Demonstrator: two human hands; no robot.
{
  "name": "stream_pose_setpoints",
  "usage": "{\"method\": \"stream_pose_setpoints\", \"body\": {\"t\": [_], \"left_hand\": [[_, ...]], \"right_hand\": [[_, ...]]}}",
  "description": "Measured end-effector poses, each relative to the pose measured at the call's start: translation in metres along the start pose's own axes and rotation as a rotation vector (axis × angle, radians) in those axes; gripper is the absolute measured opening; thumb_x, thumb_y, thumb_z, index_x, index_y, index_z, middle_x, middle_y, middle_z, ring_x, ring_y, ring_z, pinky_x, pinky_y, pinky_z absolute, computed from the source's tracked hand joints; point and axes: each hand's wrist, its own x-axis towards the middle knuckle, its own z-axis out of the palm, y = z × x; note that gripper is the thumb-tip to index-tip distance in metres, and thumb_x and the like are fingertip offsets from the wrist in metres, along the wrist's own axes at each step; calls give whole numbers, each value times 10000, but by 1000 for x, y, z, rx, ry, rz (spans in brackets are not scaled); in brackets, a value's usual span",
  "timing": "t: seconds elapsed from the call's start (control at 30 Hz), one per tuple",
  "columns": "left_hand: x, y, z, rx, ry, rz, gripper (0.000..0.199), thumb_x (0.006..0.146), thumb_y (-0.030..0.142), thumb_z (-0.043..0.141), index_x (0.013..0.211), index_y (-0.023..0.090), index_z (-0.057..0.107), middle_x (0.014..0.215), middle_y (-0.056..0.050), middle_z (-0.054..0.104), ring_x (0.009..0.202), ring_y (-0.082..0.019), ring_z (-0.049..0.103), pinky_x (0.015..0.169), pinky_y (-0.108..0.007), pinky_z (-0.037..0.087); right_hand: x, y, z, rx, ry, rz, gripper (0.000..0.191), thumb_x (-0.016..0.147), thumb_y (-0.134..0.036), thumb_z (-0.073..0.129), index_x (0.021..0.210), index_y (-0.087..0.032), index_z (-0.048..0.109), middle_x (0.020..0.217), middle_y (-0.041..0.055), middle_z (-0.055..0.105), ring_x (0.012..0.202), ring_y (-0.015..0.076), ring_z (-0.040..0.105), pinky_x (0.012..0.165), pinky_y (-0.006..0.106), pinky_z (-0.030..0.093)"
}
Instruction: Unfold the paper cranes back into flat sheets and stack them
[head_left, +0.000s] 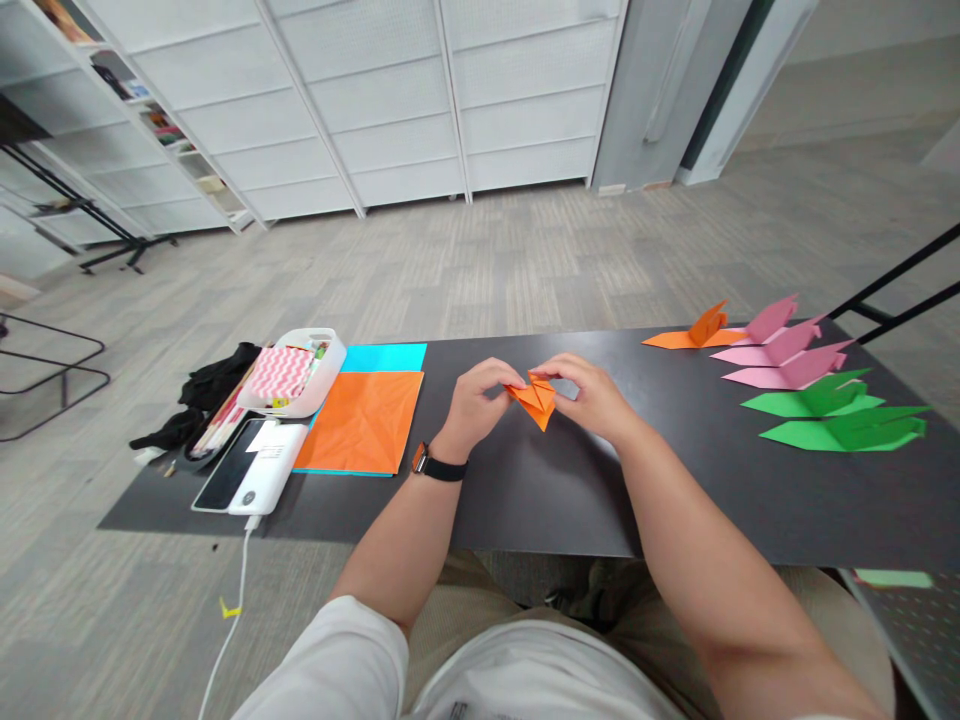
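Observation:
A small piece of folded orange origami paper [535,400] is held up above the dark table, its lower tip pointing toward me. My left hand [484,400] pinches its left corner between thumb and fingertips. On the opposite side, my right hand [589,395] grips the right corner in the same manner. Creases and layered flaps show on the paper's face; its far side is hidden. Left of my hands lies a stack of square paper with an orange sheet [367,422] on top and a blue sheet [386,357] showing behind.
Finished paper figures stand at the right: an orange one [694,330], several pink ones [787,367] and green ones [847,428]. At the left are a white basket [324,372], a phone [231,470] and a white power bank [268,470] with a cable [241,590]. The table [540,510] has a near edge by my lap.

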Motion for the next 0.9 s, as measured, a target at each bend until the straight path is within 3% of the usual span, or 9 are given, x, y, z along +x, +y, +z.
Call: {"method": "stream_pose_setpoints", "body": {"t": [0.43,0.6,0.9], "left_hand": [[2,3,0,-31,14,29,161,914,77,701,876,220,765,922,-25,778,886,-152,734,836,-316,597],[1,0,1,-78,-18,48,196,897,39,705,894,221,778,937,-25,778,900,-146,738,850,-305,591],[1,-2,2,-82,-24,16,135,921,99,729,883,219,776,936,-38,782,897,-158,740,851,-318,586]], "right_hand": [[1,-5,-2,45,-20,33,131,888,-152,710,973,-251,724,980,29,731,894,193,692,832,361,568],[1,-4,-2,98,-60,31,220,882,-175,716,1083,-264,734,1059,52,748,901,201,684,787,357,548],[1,-5,-3,109,-27,44,260,850,-140,702,1074,-267,739,1051,49,710,845,181,652,772,347,542]]}}
